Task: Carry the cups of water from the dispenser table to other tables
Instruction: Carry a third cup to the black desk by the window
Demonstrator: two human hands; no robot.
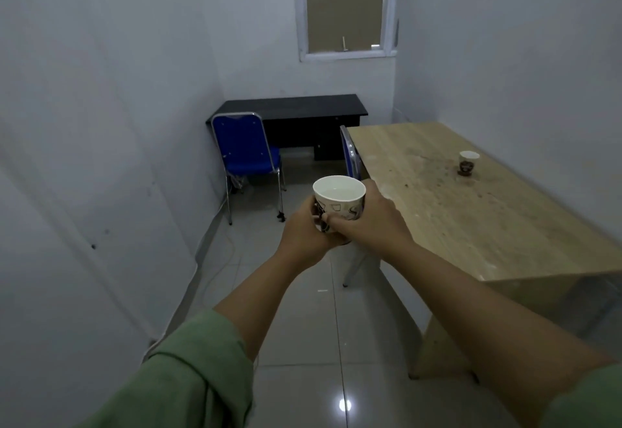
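Note:
A white paper cup with a dark pattern (340, 197) holds water and stays upright in front of me, above the tiled floor. My left hand (303, 231) wraps its left side and my right hand (370, 219) wraps its right side and base. A second patterned paper cup (468, 162) stands on the light wooden table (471, 219) to my right, towards its far side. The held cup hovers just left of that table's near-left edge.
A black desk (292, 108) stands against the far wall under a window (346, 7). A blue chair (245, 155) sits before it on the left; another blue chair (350, 155) is tucked at the wooden table's corner. A cable (218, 266) trails along the left wall.

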